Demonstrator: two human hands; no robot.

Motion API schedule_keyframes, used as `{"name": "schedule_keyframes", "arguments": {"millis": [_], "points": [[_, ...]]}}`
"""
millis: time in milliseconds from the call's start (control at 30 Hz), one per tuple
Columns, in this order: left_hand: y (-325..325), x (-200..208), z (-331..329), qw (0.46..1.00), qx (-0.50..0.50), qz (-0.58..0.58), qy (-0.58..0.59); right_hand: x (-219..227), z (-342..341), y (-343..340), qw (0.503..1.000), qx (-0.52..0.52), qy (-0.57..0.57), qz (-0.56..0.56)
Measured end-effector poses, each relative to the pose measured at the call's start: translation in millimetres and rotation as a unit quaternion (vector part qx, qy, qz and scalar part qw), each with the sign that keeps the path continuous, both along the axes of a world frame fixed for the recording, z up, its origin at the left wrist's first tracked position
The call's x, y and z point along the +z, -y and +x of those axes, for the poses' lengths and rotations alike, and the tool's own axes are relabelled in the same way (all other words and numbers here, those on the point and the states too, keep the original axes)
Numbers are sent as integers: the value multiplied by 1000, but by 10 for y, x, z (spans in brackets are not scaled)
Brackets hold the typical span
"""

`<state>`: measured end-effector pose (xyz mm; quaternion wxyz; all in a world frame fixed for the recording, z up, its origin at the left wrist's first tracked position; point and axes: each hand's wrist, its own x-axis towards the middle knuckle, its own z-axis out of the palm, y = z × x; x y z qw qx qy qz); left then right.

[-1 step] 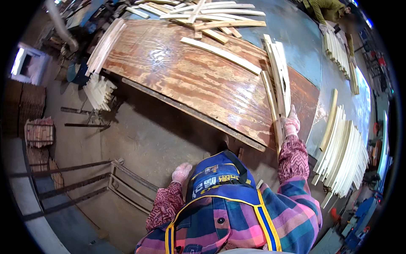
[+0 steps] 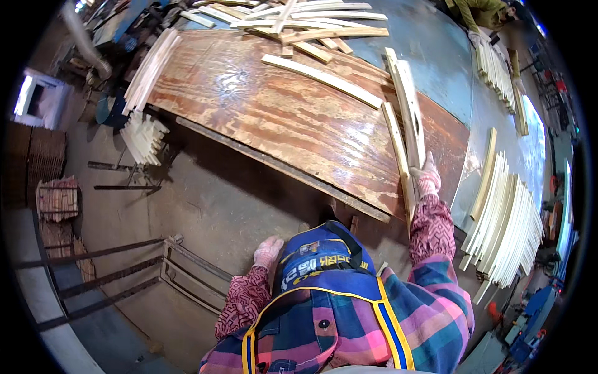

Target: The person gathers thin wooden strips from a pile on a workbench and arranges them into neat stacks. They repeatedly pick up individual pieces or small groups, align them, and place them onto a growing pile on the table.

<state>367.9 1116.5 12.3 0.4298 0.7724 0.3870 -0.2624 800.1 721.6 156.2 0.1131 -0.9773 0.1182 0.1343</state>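
Observation:
My right hand (image 2: 426,177), in a pale pink glove, is closed around the near end of some pale wooden strips (image 2: 409,106) at the table's right side. Its thumb and fingers straddle the wood. Another wooden strip (image 2: 397,146) lies just left of that hand, its near end reaching the table edge. My left hand (image 2: 268,251), also gloved, hangs beside my blue apron (image 2: 321,258) with loosely bent fingers and nothing in it. A single strip (image 2: 324,81) lies slantwise on the worn brown tabletop (image 2: 249,112).
Loose strips (image 2: 311,25) are heaped at the far edge. Stacked strips stand at the left end (image 2: 152,68) and on the right (image 2: 504,218). A co-worker (image 2: 476,15) handles a strip bundle (image 2: 495,71) at far right. A metal rail frame (image 2: 118,271) stands at lower left.
The whole view has shifted slightly, moving the table a little leftward in it. My right hand stays on the wooden strips, and my left hand still hangs beside the apron.

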Motion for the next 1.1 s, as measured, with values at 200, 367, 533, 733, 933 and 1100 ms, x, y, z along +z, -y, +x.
{"name": "schedule_keyframes", "arguments": {"millis": [200, 367, 533, 733, 933, 1100], "points": [[291, 895, 1547, 983, -9, 15, 181, 80, 368, -334, 990, -60, -119, -47], [799, 1018, 2663, 938, -219, -30, 267, -135, 486, -64, 989, -52, -131, 40], [1610, 1080, 3402, 935, -340, -27, 96, -66, 1, -543, 975, -136, -159, 72], [1899, 1124, 2892, 924, -368, -86, -64, -433, -297, -188, 866, -224, -148, 422], [2418, 477, 2318, 975, -171, -141, 18, -440, -544, -50, 803, -240, -111, 534], [2155, 704, 2416, 982, -122, -120, 84, -434, -649, -13, 791, -242, -77, 557]]}}
